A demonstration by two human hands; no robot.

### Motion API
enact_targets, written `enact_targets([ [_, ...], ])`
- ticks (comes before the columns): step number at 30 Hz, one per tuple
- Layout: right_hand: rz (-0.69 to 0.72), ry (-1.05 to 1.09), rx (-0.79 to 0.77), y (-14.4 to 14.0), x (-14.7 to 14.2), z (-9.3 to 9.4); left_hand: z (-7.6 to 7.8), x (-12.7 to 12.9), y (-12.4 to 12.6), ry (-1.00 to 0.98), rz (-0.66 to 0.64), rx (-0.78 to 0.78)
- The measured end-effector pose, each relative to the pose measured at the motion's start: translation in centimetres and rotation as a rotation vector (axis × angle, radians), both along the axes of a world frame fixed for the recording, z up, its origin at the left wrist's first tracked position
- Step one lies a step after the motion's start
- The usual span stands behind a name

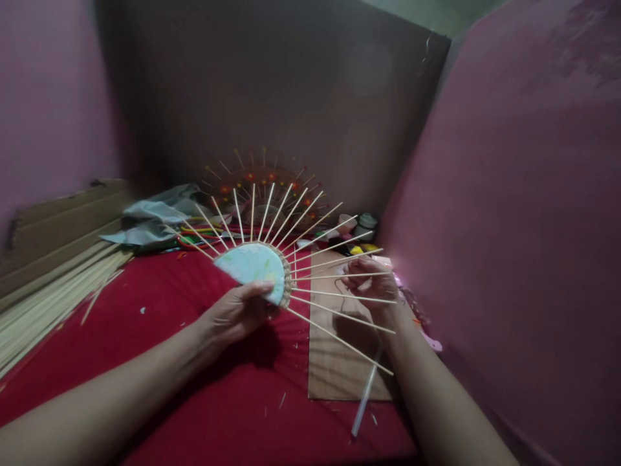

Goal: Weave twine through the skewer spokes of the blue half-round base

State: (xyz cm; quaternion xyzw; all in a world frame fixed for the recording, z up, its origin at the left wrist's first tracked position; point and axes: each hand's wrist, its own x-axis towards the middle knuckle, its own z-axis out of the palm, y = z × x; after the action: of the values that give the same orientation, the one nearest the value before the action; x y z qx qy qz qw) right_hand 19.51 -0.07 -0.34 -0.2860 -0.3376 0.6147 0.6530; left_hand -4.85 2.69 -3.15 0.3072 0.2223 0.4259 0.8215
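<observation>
My left hand (247, 307) grips a half-round pale board (257, 264), thumb on its face and fingers hidden beneath. Many thin wooden sticks (268, 212) fan out from the board's curved edge like rays. A braided tan cord edging (287, 278) runs along that curve, around the stick bases. On the right, my right hand (366, 278) is behind several of the sticks, its fingers pinched together. A faint thin cord (326, 265) seems to run from the edging to these fingertips; its end is hidden.
Red cloth (194, 395) covers the table. A brown board (325, 378) lies under the sticks, with a clear glue stick (363, 401) across its front edge. Loose sticks (63, 291) lie at left beside cardboard (68, 220). Behind are a plastic bag (155, 217), a decorated fan piece (272, 176) and jars (366, 223).
</observation>
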Motion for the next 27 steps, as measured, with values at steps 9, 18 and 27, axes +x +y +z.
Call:
enact_targets([
  [9, -0.094, 0.007, 0.217, 0.5, 1.1, -0.4, 0.4, 0.0, 0.5, 0.02, 0.101, -0.011],
  [18, -0.402, -0.12, 0.211, 1.2, 1.8, -0.3, 0.2, 0.0, 0.7, 0.076, 0.095, 0.035],
  [27, -0.154, 0.13, 0.018, 1.2, 1.7, -0.9, 0.2, -0.2, 0.0, 0.023, 0.024, -0.127],
])
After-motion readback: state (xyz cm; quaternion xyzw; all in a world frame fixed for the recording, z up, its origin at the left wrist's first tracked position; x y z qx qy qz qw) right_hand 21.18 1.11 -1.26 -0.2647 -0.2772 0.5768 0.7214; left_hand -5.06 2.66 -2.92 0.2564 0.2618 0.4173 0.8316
